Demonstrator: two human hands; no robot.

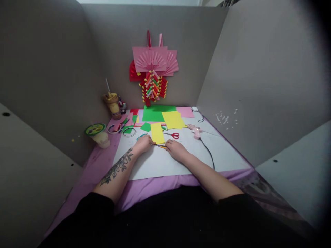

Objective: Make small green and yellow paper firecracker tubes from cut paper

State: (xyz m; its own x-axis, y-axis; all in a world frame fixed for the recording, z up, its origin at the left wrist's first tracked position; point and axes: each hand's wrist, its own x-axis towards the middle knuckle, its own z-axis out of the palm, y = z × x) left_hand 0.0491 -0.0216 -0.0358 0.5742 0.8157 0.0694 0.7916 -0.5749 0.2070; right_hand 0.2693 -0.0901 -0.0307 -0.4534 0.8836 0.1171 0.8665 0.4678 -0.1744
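Head view, looking down on a white sheet spread over a purple cloth: the left hand lies with fingers curled low on the near left corner of a narrow yellow paper strip, pressing it to the sheet, while the right hand is closed around a thin pencil-like stick whose tip reaches toward the left hand at the strip's near edge (whether the tip touches the paper is too small to tell). The left forearm bears a dark tattoo. Just beyond the right hand lie red-handled scissors, and to their right a pink glue gun with a black cord running back across the sheet. Behind the strip sit a larger yellow sheet, a green sheet and a pink sheet. To the left are a tape ring, a lidded tub and a brown jar holding a brush. A pink and red paper fan ornament hangs on the grey partition behind.
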